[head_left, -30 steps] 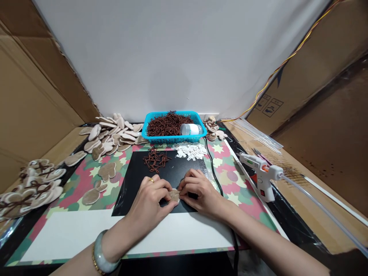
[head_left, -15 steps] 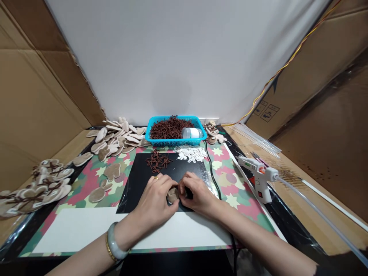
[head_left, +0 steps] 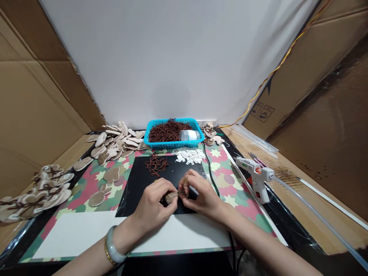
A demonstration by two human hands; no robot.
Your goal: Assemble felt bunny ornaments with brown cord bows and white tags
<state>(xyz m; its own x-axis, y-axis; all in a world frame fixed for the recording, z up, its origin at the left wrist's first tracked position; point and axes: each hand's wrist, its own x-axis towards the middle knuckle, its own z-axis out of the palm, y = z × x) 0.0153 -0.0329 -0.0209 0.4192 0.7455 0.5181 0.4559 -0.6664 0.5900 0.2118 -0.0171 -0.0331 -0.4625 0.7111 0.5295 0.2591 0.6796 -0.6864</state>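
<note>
My left hand [head_left: 155, 199] is closed around a small tan plush piece [head_left: 171, 197] over the black mat [head_left: 138, 180]. My right hand [head_left: 199, 191] pinches the narrow right end of the same piece, and fingers hide much of its outline. Beyond the hands, a little heap of brown cord bows [head_left: 156, 165] lies on the mat. White paper-like labels [head_left: 189, 155] are scattered at the mat's far edge. Two flat bunny-head shaped plush pieces, a nearer one [head_left: 97, 197] and a farther one [head_left: 112, 175], rest left of the mat.
A blue basket [head_left: 172, 144] of brown bows holds a clear jar [head_left: 188, 135]. Plush pieces [head_left: 115, 143] pile at back left; bow-tied ones [head_left: 48, 188] lie far left. The white glue gun [head_left: 255, 178] stands right, near a black cable [head_left: 211, 172]. Cardboard walls [head_left: 324, 88] flank the table.
My fingers have shifted on the plush piece: its narrow end now shows stretched between my hands, with the right hand pinching it. The view has tilted slightly.
</note>
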